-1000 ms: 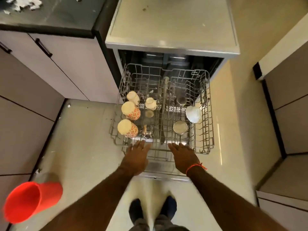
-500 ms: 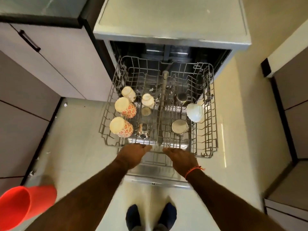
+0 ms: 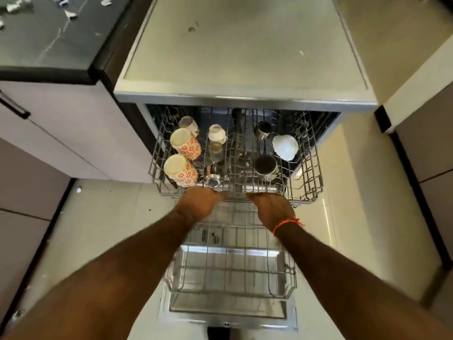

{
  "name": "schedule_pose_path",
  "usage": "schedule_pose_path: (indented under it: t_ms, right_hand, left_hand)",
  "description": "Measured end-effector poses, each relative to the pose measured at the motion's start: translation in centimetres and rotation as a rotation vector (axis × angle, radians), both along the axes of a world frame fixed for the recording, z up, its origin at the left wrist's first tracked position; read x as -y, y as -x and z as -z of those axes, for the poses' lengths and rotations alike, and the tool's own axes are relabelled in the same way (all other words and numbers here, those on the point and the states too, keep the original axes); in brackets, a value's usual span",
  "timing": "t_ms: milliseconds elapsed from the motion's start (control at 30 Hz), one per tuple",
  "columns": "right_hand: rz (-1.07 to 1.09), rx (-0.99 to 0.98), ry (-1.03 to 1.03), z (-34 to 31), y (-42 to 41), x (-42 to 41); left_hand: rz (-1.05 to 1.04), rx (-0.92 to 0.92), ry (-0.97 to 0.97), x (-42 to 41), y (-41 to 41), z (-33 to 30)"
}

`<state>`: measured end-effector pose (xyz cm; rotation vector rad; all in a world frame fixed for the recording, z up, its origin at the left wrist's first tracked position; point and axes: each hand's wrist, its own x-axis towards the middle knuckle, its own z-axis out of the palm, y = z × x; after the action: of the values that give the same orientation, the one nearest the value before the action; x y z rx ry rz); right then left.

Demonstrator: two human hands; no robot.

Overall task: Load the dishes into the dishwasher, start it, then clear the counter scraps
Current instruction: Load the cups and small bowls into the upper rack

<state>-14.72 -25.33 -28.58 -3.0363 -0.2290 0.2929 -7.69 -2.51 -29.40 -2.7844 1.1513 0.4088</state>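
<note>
**Upper rack going in**

The loading step is looking nearly done. The dishwasher [image 3: 245, 69] is standing open, its upper rack [image 3: 306, 168] sitting partly out over the lower rack [image 3: 230, 266] and carrying floral mugs [image 3: 181, 168], steel cups [image 3: 266, 165] and a white bowl [image 3: 285, 146]. The left hand [image 3: 198, 204] and right hand [image 3: 270, 208] are both curling over its front rail. Next, an even push seems needed. Scraps [image 3: 66, 11] are lying on the surface [image 3: 49, 45].
</note>
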Motion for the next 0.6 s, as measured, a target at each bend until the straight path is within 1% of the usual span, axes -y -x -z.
schedule_pose_path:
  t_ms: [100,233,333,500,600]
  right_hand:
    - [0.035,0.023,-0.014,0.7,-4.4,0.5]
    - [0.096,0.087,-0.08,1.4,-9.6,1.9]
    - [0.114,0.082,-0.09,1.5,-12.7,2.7]
    - [0.129,0.092,-0.147,2.0,-16.1,3.6]
    - [0.164,0.086,-0.154,2.0,-18.6,3.8]
  left_hand:
    - [-0.012,0.046,-0.01,0.6,-4.6,-0.1]
    - [-0.011,0.093,0.009,1.8,-10.0,0.0]
    - [-0.044,0.079,0.01,2.4,-13.3,0.1]
    - [-0.003,0.158,0.044,3.0,-16.3,0.9]
    - [-0.027,0.22,0.094,3.8,-18.1,1.5]
